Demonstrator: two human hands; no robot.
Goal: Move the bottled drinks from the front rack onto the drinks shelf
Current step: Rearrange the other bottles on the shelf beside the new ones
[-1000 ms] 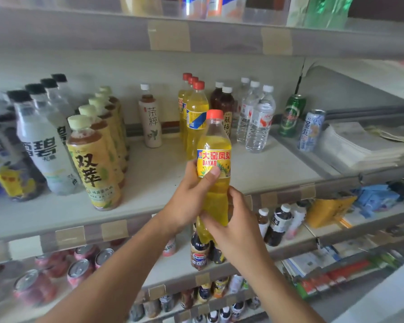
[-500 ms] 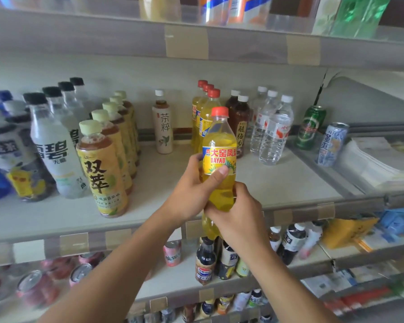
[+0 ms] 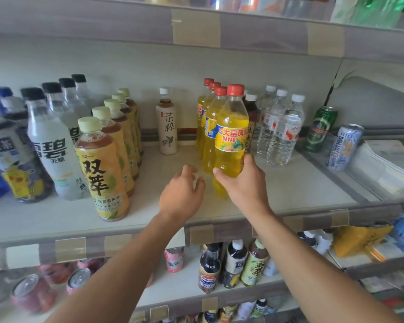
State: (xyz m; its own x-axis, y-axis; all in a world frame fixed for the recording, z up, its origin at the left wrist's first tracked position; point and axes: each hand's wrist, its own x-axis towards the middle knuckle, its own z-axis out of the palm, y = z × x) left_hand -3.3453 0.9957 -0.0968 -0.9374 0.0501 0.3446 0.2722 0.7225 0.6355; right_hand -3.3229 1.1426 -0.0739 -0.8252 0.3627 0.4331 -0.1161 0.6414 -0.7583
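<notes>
A yellow pineapple soda bottle (image 3: pixel 231 138) with a red cap stands upright on the drinks shelf (image 3: pixel 289 190), at the front of a row of matching yellow bottles (image 3: pixel 210 127). My right hand (image 3: pixel 245 183) grips its lower half from the right. My left hand (image 3: pixel 182 192) hovers just left of the bottle with fingers loosely curled, holding nothing and apart from it.
Tea bottles (image 3: pixel 103 169) and clear soda bottles (image 3: pixel 54 145) fill the shelf's left side. A white tea bottle (image 3: pixel 167 127) stands alone at the back. Water bottles (image 3: pixel 282 129), two cans (image 3: pixel 321 129) and stacked papers (image 3: pixel 387 166) sit to the right. Lower shelves hold cans and small bottles.
The bottle was held in both hands in front of the shelf; now it stands on the shelf before the yellow row, and my left hand has let go and drawn back left.
</notes>
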